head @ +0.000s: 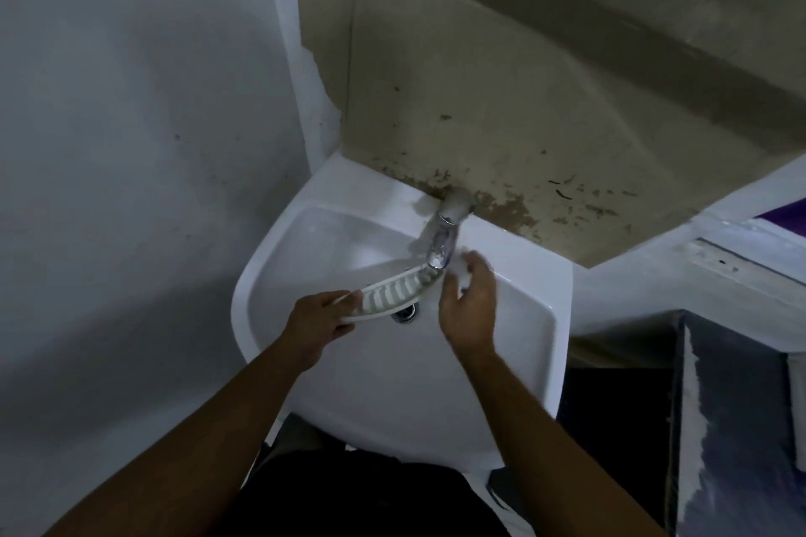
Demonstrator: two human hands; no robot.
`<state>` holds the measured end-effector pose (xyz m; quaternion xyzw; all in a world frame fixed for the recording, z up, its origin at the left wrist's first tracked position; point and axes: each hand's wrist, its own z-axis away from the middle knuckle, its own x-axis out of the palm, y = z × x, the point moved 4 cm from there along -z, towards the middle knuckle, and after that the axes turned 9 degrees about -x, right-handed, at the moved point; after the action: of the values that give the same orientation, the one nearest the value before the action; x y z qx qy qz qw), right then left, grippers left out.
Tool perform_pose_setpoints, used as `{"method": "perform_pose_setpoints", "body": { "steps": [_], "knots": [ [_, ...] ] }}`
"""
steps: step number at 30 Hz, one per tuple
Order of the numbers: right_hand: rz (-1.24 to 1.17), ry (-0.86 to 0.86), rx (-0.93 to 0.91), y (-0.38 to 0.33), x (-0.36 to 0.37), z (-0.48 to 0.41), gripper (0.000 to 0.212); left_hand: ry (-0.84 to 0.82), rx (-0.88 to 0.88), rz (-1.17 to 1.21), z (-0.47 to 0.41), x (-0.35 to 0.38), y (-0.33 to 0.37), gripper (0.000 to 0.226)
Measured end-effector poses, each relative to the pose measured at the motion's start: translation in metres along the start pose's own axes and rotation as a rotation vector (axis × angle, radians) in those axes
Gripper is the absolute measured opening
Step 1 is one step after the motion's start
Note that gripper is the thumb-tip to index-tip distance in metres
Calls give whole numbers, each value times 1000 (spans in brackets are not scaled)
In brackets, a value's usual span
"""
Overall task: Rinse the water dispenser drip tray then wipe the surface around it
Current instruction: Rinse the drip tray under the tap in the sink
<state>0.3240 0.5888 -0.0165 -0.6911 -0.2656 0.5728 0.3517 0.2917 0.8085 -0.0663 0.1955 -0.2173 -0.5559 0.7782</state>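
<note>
White drip tray (394, 291), one end gripped by the left hand (320, 318), sits mid-frame under the tap (442, 244) over the sink (514, 318); right hand (469, 310) beside the tap (its grip is too blurred to tell). Rinse seemingly underway, wiping still to do

The tap (445, 240) stands on the back rim of the sink (384, 388). A cardboard sheet (523, 100) stands behind the sink. Over the sink's basin, in front of the tap, is the drip tray (392, 294), and the drain (406, 312) is just under it. The left hand (320, 318) holds the tray's left end over the sink, and the right hand (469, 310) is over its right part, beside the tap.
</note>
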Motion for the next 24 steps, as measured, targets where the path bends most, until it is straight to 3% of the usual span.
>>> {"method": "perform_pose_setpoints", "body": {
  "steps": [3, 5, 9, 11, 15, 18, 22, 24],
  "knots": [
    [32, -236, -196, 9, 33, 33, 45, -3, -35, 23, 9, -1, -3, 21],
    [62, -348, -236, 8, 52, 34, 63, -10, -24, 24, 18, -4, -3, 15],
    [-213, -235, 144, 27, 79, 11, 61, -64, 21, 7, 37, -2, -4, 12],
    [-362, -241, 383, 37, 88, -1, 73, -61, 56, 1, 44, -3, -5, 12],
    [-539, -139, 659, 42, 90, -19, 67, -38, 83, -9, 50, -14, -8, 16],
    [-568, -180, 783, 47, 106, -23, 95, -41, 111, -47, 58, -8, -11, 14],
    [-524, -104, 845, 35, 103, -26, 102, 27, 272, -338, 64, 6, -11, 22],
    [-613, -142, 799, 30, 99, -32, 83, 116, 377, -580, 65, 3, -8, 32]
  ]
}}
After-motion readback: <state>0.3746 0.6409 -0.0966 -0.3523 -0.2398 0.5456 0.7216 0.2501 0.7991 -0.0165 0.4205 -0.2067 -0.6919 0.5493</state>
